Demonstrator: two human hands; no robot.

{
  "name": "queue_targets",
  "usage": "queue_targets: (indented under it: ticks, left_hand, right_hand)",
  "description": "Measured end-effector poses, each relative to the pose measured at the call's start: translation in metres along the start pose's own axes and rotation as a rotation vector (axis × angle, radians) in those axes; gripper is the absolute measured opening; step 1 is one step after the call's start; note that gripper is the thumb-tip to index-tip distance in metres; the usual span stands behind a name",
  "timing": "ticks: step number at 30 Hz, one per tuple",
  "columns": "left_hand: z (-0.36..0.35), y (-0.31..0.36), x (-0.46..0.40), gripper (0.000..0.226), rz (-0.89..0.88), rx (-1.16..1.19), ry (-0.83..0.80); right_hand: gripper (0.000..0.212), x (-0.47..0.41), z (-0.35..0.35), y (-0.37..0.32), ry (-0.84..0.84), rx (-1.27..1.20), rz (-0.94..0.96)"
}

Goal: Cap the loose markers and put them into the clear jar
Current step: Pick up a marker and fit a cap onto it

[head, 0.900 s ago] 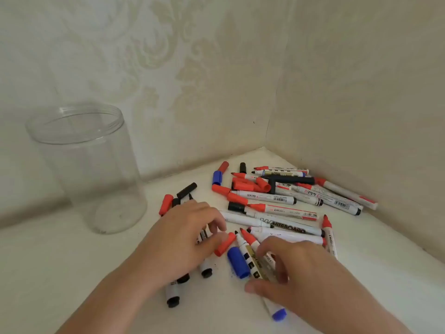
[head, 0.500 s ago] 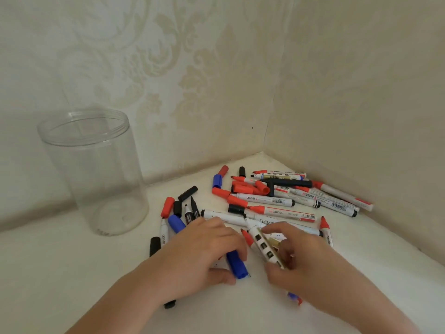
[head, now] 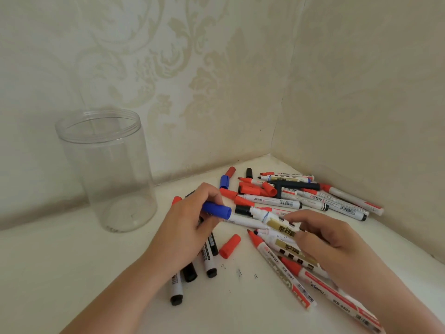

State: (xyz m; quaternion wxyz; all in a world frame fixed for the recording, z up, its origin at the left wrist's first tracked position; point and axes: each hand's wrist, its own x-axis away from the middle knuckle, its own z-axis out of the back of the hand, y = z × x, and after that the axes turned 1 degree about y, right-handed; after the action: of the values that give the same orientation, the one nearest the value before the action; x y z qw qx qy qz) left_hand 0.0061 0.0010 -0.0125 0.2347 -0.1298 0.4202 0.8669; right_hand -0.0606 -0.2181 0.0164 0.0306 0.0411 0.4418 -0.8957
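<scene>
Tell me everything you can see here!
jar: one, clear, nothing in it, upright at the left near the wall.
blue cap: one, blue, gripped in the left hand.
gold marker: one, white and gold, held by the right hand, its tip toward the blue cap.
marker pile: many, mostly red and black, in the corner.
loose red cap: one, red, between the hands.
black markers: a few, under the left hand.
table: one, white.
left hand: one.
right hand: one.

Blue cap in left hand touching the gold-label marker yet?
Apart. Head view: blue cap in left hand, white surface visible before the gold-label marker.
</scene>
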Motion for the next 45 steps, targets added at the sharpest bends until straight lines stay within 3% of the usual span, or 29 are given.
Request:
queue_targets:
  ticks: [5, 17, 21, 27, 34, 45]
  left_hand:
    - [-0.001, 0.002, 0.001, 0.025, 0.006, 0.029, -0.013]
    - [-0.003, 0.006, 0.004, 0.018, -0.155, -0.1, -0.22]
    - [-0.001, 0.002, 0.002, 0.034, -0.242, -0.106, -0.251]
    - [-0.001, 0.01, 0.004, 0.029, -0.271, -0.071, -0.348]
    - [-0.01, 0.01, 0.007, 0.034, -0.448, -0.388, -0.205]
    - [-0.017, 0.015, 0.013, 0.042, -0.484, -0.569, -0.151]
  right_hand:
    - [0.011, 0.0, -0.005, 0.001, 0.038, 0.143, 0.071]
    - [0.016, 0.001, -0.008, -0.003, 0.045, 0.16, 0.198]
    - [0.019, 0.002, -0.005, -0.003, 0.075, 0.166, 0.246]
    - [0.024, 0.002, -0.002, -0.004, 0.032, 0.164, 0.235]
    - [0.011, 0.002, -0.004, -0.005, -0.095, 0.025, 0.05]
    - [0.033, 0.002, -0.002, -0.008, -0.234, -0.109, -0.009]
